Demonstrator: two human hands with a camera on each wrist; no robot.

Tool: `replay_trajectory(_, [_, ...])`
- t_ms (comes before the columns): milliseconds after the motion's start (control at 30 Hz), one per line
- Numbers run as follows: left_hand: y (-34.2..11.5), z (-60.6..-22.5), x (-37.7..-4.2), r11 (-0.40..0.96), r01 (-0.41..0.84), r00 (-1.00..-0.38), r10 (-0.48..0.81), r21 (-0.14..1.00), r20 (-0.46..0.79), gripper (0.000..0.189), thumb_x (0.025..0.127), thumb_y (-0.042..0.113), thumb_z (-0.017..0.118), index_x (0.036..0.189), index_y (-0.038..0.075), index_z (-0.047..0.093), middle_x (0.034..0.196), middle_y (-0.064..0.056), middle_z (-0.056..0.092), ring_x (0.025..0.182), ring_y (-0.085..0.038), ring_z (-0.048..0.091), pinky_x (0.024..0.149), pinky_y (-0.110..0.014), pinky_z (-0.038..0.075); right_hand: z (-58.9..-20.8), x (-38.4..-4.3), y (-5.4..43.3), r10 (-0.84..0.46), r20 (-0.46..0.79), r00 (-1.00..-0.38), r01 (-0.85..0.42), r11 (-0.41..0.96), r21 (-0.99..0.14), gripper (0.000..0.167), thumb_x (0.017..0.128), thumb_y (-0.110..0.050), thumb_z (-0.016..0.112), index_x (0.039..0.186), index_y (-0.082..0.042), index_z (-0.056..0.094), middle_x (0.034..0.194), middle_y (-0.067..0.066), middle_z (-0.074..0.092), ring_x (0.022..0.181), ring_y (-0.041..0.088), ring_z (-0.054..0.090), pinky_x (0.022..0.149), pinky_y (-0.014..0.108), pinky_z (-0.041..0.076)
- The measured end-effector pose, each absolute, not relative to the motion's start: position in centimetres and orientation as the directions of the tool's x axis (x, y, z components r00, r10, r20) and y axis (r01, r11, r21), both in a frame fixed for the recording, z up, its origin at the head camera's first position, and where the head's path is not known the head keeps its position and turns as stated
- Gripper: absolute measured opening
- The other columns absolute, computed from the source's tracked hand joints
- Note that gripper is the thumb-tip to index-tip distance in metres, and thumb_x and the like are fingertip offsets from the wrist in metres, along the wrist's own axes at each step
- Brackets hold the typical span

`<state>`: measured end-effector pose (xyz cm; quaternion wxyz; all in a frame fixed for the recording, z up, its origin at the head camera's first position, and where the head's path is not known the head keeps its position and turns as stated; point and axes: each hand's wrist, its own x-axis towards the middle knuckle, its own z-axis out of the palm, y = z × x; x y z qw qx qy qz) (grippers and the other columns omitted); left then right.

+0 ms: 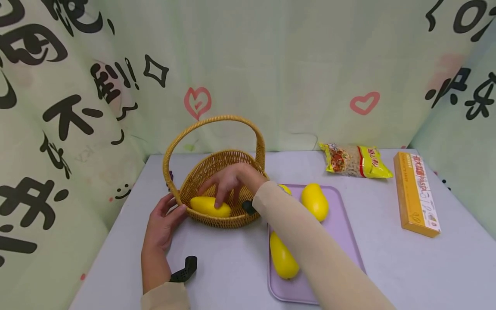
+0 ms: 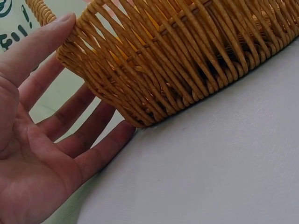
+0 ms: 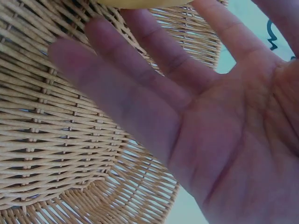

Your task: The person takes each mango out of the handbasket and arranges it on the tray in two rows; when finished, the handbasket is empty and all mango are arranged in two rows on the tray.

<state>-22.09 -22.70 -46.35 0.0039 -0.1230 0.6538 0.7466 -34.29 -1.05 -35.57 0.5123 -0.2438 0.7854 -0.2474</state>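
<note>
A wicker basket (image 1: pixel 228 221) with a tall arched handle stands on the table. My left hand (image 1: pixel 164 221) holds its left end, thumb on the rim and fingers along the outer side; the left wrist view shows this hand (image 2: pixel 51 135) close up. My right hand (image 1: pixel 232 181) reaches inside, over a yellow mango (image 1: pixel 209 206) lying in the basket. Thumb and fingers touch that mango, and in the right wrist view the hand's (image 3: pixel 201 116) fingers look fairly straight. On the purple tray (image 1: pixel 337 241) lie two mangoes (image 1: pixel 315 201) (image 1: pixel 284 258) and another yellow piece (image 1: pixel 285 188), partly hidden by my sleeve.
A yellow snack bag (image 1: pixel 354 161) lies at the back right of the table. Right of it is an orange and white box (image 1: pixel 416 193). A curtain (image 1: pixel 294 77) with drawn marks hangs behind the table. My right forearm (image 1: pixel 310 241) crosses over the tray.
</note>
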Motion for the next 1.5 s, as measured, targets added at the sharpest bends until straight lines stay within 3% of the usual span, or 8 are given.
replay_trajectory(167, [-22.6, -46.4, -22.2, -0.149, -0.155, -0.971, -0.156, 0.976, -0.178, 0.064, 0.097, 0.009, 0.072, 0.154, 0.019, 0.045, 0.154, -0.006, 0.043, 0.128, -0.017, 0.055, 0.102, -0.024, 0.055, -35.5, -34.2, -0.8, -0.629, -0.694, -0.349, -0.124, 0.766, -0.631, 0.073, 0.093, -0.014, 0.077, 0.156, -0.033, 0.045, 0.157, 0.009, 0.041, 0.122, 0.025, 0.061, 0.097, 0.043, 0.061])
replay_trajectory(367, [-22.4, -46.4, -22.2, -0.139, -0.16, -0.972, -0.148, 0.977, -0.181, 0.065, 0.097, 0.01, 0.072, 0.155, 0.02, 0.044, 0.155, -0.006, 0.043, 0.13, -0.019, 0.054, 0.105, -0.025, 0.053, -35.3, -34.1, -0.5, -0.626, -0.695, -0.353, -0.14, 0.77, -0.622, 0.072, 0.092, -0.015, 0.079, 0.154, -0.037, 0.049, 0.161, 0.008, 0.037, 0.129, 0.027, 0.057, 0.096, 0.042, 0.061])
replay_trajectory(600, [-22.8, -46.7, -22.1, -0.134, -0.171, -0.972, -0.142, 0.976, -0.189, 0.066, 0.097, 0.011, 0.073, 0.156, 0.02, 0.043, 0.156, -0.005, 0.042, 0.125, -0.013, 0.057, 0.102, -0.021, 0.054, -34.8, -34.2, 0.0, -0.681, -0.636, -0.363, -0.144, 0.715, -0.684, 0.073, 0.093, -0.015, 0.077, 0.157, -0.034, 0.045, 0.163, 0.006, 0.034, 0.128, 0.028, 0.058, 0.095, 0.043, 0.062])
replay_trajectory(833, [-22.7, -46.9, -22.1, -0.133, -0.178, -0.969, -0.148, 0.975, -0.197, 0.066, 0.098, 0.009, 0.071, 0.156, 0.02, 0.043, 0.153, -0.004, 0.044, 0.123, -0.013, 0.059, 0.101, -0.022, 0.055, -33.8, -34.0, 1.1, -0.694, -0.551, -0.464, -0.134, 0.67, -0.73, 0.072, 0.092, -0.014, 0.077, 0.155, -0.034, 0.048, 0.152, 0.012, 0.046, 0.126, 0.027, 0.059, 0.094, 0.045, 0.062])
replay_trajectory(1100, [-22.6, -46.3, -22.2, -0.129, -0.179, -0.97, -0.145, 0.975, -0.197, 0.064, 0.099, 0.011, 0.07, 0.156, 0.021, 0.043, 0.154, -0.004, 0.043, 0.127, -0.017, 0.057, 0.103, -0.024, 0.054, -32.1, -32.9, 1.7, -0.698, -0.455, -0.552, -0.197, 0.64, -0.743, 0.07, 0.093, -0.012, 0.076, 0.153, -0.035, 0.05, 0.151, 0.011, 0.05, 0.135, 0.025, 0.052, 0.094, 0.045, 0.062])
replay_trajectory(1500, [-22.7, -46.3, -22.1, -0.124, -0.193, -0.968, -0.14, 0.973, -0.209, 0.069, 0.098, 0.014, 0.073, 0.158, 0.022, 0.041, 0.154, -0.003, 0.043, 0.127, -0.014, 0.056, 0.103, -0.023, 0.053, -30.6, -30.7, 3.3, -0.672, -0.37, -0.641, -0.319, 0.672, -0.668, 0.071, 0.095, -0.015, 0.073, 0.157, -0.033, 0.044, 0.141, 0.013, 0.056, 0.114, 0.025, 0.062, 0.086, 0.041, 0.063])
